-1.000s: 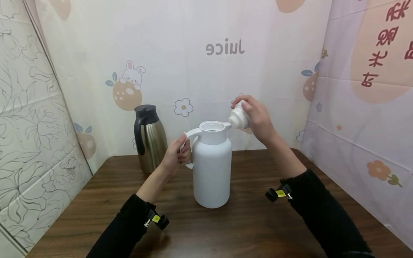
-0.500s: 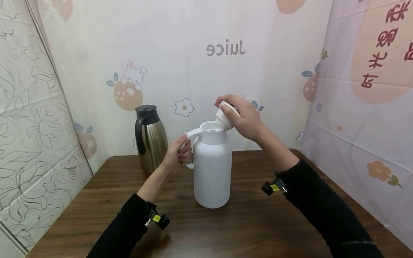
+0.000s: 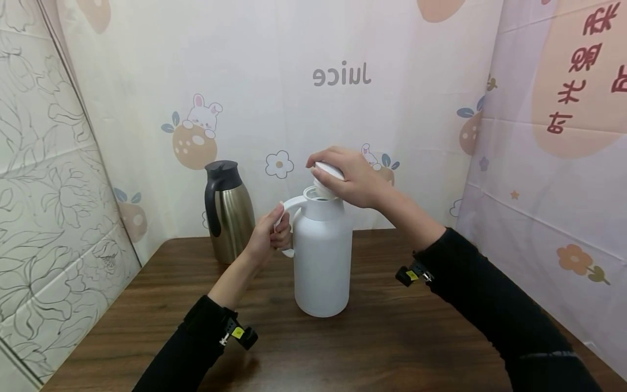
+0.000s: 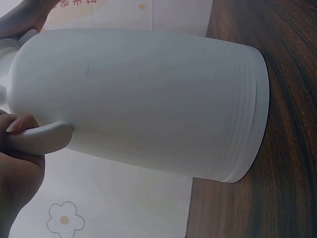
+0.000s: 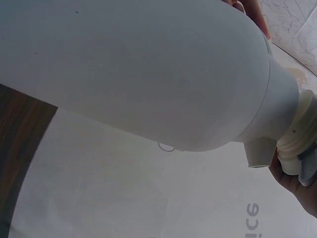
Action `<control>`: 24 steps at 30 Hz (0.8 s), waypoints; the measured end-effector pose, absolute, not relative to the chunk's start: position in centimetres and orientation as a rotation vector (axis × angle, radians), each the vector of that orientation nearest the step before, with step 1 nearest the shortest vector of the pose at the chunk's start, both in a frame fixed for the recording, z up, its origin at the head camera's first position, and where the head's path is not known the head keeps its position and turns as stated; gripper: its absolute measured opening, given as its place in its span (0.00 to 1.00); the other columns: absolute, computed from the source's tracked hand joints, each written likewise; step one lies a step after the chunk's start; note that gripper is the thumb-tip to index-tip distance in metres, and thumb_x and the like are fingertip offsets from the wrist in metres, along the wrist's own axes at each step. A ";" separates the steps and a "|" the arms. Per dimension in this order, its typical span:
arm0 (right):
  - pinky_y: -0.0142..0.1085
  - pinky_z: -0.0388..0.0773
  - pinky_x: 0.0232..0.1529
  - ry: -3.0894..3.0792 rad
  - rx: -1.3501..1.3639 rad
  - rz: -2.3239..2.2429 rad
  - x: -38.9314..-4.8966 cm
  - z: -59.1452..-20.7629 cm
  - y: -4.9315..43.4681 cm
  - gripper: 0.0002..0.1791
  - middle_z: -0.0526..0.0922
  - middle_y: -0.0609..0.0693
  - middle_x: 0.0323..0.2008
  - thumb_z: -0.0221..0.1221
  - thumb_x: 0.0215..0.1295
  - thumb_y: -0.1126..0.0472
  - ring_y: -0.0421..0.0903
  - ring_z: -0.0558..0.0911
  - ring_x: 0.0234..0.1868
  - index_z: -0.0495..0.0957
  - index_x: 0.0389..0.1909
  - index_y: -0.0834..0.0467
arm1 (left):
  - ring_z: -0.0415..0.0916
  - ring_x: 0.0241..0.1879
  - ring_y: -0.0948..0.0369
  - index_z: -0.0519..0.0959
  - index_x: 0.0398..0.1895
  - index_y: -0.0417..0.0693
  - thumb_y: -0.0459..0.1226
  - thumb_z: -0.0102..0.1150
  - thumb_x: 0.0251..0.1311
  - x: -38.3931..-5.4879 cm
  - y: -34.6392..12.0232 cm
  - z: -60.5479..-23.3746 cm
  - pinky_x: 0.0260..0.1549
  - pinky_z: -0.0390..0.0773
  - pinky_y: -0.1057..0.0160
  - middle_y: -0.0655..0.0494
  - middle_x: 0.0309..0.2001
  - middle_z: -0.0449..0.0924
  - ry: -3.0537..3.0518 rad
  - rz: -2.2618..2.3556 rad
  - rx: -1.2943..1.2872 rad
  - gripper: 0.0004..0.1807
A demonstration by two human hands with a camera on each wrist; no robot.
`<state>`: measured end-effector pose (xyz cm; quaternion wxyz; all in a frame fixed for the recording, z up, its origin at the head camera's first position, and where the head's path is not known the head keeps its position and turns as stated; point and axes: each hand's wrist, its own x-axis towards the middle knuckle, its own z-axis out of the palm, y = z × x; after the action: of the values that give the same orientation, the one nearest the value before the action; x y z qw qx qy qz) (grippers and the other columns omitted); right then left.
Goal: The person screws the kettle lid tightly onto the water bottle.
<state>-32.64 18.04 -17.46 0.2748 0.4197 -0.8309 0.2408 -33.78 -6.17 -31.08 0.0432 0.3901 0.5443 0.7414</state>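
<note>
A white thermos jug (image 3: 322,267) stands upright on the dark wooden table (image 3: 392,337). My left hand (image 3: 274,231) grips its side handle; in the left wrist view the fingers wrap the handle's lower end (image 4: 44,139). With my right hand (image 3: 345,177) I hold a white screw lid (image 3: 327,173) by its sides, slightly tilted, right over the jug's mouth. The lid's threaded lower part (image 5: 303,116) shows in the right wrist view, right at the jug's neck (image 5: 277,99). Beneath the lid sits the short spout (image 5: 260,151), pointing away from the handle.
Behind my left hand stands a gold steel thermos jug (image 3: 232,218) with a black lid and handle, near the table's back left edge. Printed curtains (image 3: 274,81) close off the back and sides. A small black camera is strapped to each sleeve.
My right hand has brought the lid leftward from beside the spout to over the jug's mouth, turning it from steeply tilted to nearly level. My left hand and both jugs have stayed put.
</note>
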 end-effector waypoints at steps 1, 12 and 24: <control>0.46 0.80 0.49 -2.240 1.141 0.631 -32.7 -17.4 17.9 0.16 0.83 0.46 0.57 0.54 0.80 0.48 0.46 0.80 0.54 0.83 0.58 0.47 | 0.52 0.13 0.68 0.58 0.21 0.53 0.51 0.33 0.86 -33.8 -6.2 -31.1 0.17 0.46 0.62 0.70 0.14 0.58 1.666 2.268 1.192 0.28; 0.43 0.81 0.51 -2.267 1.228 0.457 -33.3 -17.2 16.9 0.16 0.85 0.46 0.54 0.57 0.79 0.48 0.44 0.82 0.54 0.84 0.59 0.49 | 0.54 0.13 0.67 0.61 0.22 0.55 0.51 0.31 0.86 -33.9 -6.3 -31.0 0.18 0.47 0.59 0.68 0.14 0.59 1.707 2.240 1.216 0.27; 0.42 0.83 0.48 -2.270 1.280 0.377 -34.0 -18.0 16.4 0.16 0.86 0.50 0.52 0.60 0.78 0.51 0.45 0.83 0.52 0.86 0.58 0.52 | 0.53 0.13 0.66 0.60 0.22 0.55 0.53 0.33 0.85 -33.9 -6.3 -31.0 0.17 0.49 0.62 0.68 0.14 0.59 1.694 2.239 1.199 0.27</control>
<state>-33.98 16.37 -17.99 0.2516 0.4706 -0.8343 0.1386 -33.88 -6.32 -30.99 0.0443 0.3925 0.5543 0.7326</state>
